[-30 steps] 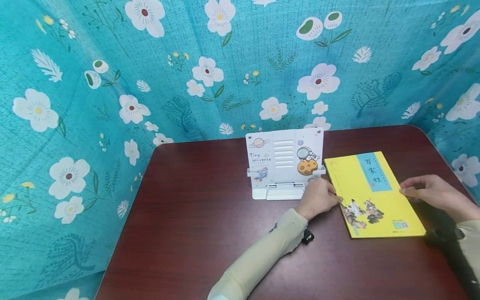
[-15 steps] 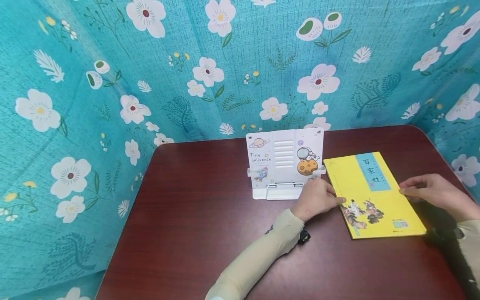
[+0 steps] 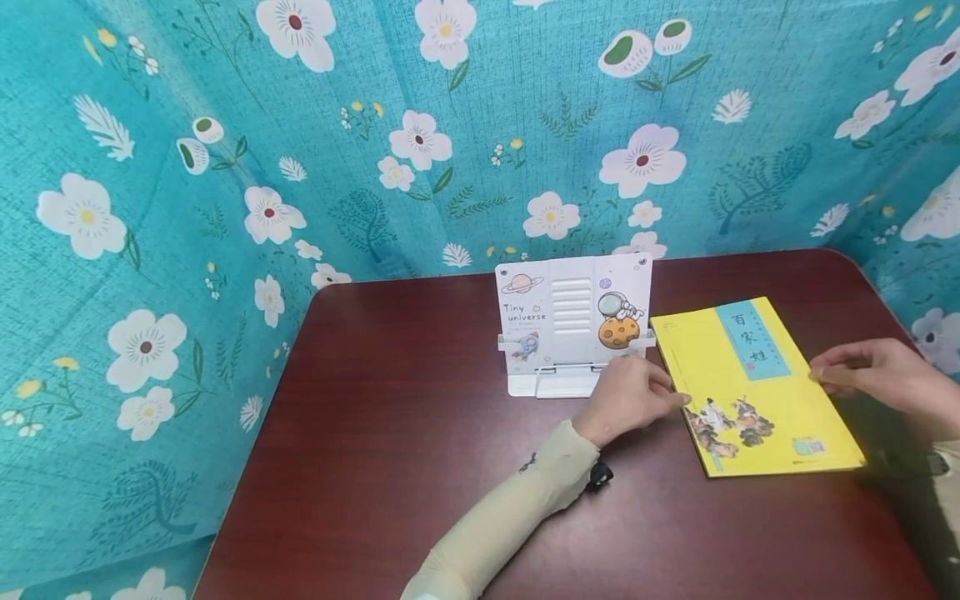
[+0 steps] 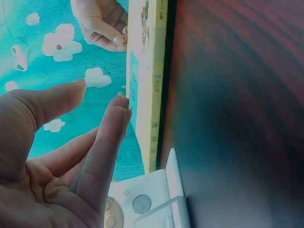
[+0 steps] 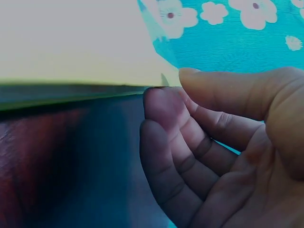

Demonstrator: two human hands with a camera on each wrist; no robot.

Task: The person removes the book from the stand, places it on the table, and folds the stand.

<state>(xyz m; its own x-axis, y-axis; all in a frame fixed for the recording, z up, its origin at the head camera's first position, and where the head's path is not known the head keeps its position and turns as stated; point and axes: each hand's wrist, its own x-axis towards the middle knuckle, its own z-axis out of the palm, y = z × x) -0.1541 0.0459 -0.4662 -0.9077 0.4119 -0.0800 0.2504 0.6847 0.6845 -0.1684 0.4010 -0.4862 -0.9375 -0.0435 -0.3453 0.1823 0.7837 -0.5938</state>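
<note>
Yellow book (image 3: pixel 742 390) barely shifted, right hand (image 3: pixel 892 377) pinching its edge, left hand (image 3: pixel 627 398) at its spine, grip unclosed

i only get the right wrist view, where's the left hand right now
Observer: The left hand is at the left edge of the yellow book, though I can't be sure it touches.
Operator: anything standing near that side
Observer: Yes, a white stand printed "Tiny universe" is just left of the book.
Operator: cover looks washed out to me, any picture on it
Observer: The head view shows a small painted scene with a white-clad figure, toward the cover's lower left.
</note>
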